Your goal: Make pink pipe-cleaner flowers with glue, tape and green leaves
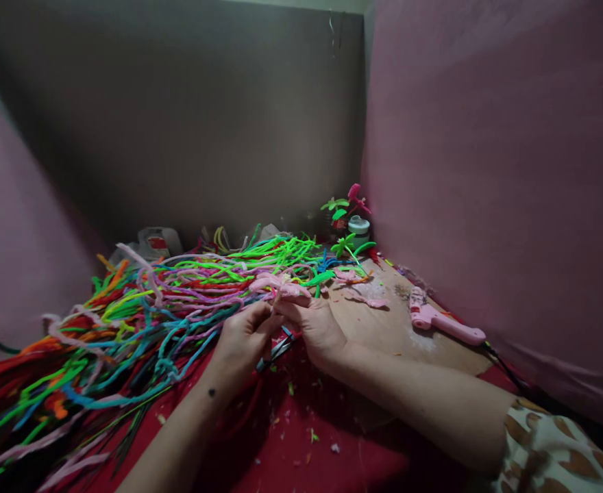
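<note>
Both hands meet at the middle of the view around a pink pipe-cleaner flower [268,282] whose petals spread above the fingertips. My left hand [247,334] is closed, its thumb and finger pinching at the flower's base. Pressed close beside it, my right hand [318,330] also pinches the base from the right. The exact grip point is partly hidden by the fingers. Just below the hands lies a pair of scissors [279,349], partly covered by them. Behind and left spreads a big heap of coloured pipe cleaners [188,294].
A pink glue gun [445,323] with a black cord rests on a brown board [394,342] at the right. Loose pink petals [368,300], a green flower [343,245] and a white-lidded jar [358,227] stand or lie farther back. Scraps litter the red cloth [260,445].
</note>
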`<state>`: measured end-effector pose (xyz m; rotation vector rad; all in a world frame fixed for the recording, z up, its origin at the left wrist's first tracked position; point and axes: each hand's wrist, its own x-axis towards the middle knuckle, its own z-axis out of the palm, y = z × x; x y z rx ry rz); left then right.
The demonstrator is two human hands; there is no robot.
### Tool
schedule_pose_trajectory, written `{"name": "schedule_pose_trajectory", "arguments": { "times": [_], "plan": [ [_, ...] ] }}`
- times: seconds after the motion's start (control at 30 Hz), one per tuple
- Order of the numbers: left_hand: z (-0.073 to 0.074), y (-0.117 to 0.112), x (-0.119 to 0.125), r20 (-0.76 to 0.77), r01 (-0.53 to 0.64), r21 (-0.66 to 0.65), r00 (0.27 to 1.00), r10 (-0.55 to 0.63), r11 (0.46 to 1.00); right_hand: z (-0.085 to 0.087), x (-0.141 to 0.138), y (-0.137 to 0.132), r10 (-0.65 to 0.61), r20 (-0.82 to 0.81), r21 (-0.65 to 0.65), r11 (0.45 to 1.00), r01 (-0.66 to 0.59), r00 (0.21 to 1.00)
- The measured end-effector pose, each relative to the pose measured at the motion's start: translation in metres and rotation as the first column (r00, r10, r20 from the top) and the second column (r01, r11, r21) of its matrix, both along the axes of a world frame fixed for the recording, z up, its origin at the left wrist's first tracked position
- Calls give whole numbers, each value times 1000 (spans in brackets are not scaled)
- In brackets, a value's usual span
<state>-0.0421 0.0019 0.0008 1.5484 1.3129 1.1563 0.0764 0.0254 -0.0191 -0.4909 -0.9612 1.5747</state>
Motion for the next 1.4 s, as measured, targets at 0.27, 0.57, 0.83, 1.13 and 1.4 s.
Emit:
{"name": "schedule_pose_trajectory", "arguments": {
  "times": [0.27, 0.57, 0.83, 1.13, 1.4],
  "plan": [
    [-12, 2, 0, -329, -69, 370, 923, 200, 926, 1, 0, -2, -44, 14, 7, 999, 44, 999],
    [-17, 2, 1, -402, -92, 398, 877, 264, 913, -2, 1, 0, -47, -27, -28, 999, 46, 999],
    [-19, -1, 3, -301, -96, 477, 916, 265, 874, 2, 2, -4, -87, 43, 117, 990, 81, 995],
    [-6, -7, 10, 126, -130, 220, 987, 104, 967, 12, 13, -4, -200, 277, 362, 928, 91, 940],
    [3, -9, 14, 461, -1, -6, 887, 4, 1000, 7, 18, 1, -241, 344, 368, 924, 105, 907]
  ]
}}
